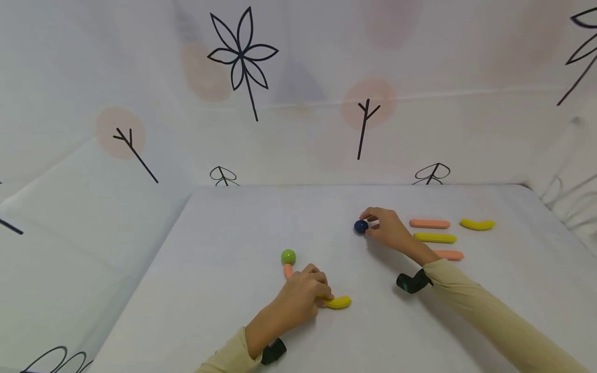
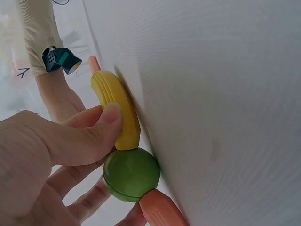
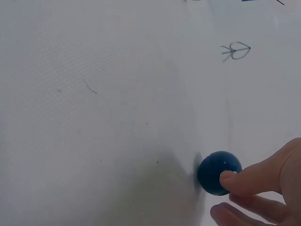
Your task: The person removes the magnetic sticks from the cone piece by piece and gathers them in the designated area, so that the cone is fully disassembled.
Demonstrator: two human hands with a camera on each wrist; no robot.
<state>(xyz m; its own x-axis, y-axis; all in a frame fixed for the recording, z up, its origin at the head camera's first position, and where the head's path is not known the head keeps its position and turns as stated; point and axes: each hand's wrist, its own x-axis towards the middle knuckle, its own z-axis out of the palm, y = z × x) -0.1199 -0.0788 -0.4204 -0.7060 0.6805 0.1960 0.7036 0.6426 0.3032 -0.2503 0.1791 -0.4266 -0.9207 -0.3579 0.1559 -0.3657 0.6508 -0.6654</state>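
Observation:
In the left wrist view my left hand (image 1: 300,295) pinches a curved yellow toy stick (image 2: 115,106) between thumb and fingers. One end of the stick meets a green ball (image 2: 131,175), which also meets an orange stick (image 2: 162,207). From the head view the hand hides that joint, while another green ball (image 1: 288,257) shows at the orange stick's far end. Farther back on the right, my right hand (image 1: 388,228) holds a dark blue ball (image 1: 361,227) by thumb and fingertips, low over the white table (image 1: 224,223).
Right of my right hand lie a straight orange stick (image 1: 429,224), a straight yellow stick (image 1: 435,238) and another orange stick (image 1: 450,255), partly behind the forearm. A curved yellow stick (image 1: 477,225) lies beyond them. A patterned white cloth (image 1: 308,140) rises behind the table.

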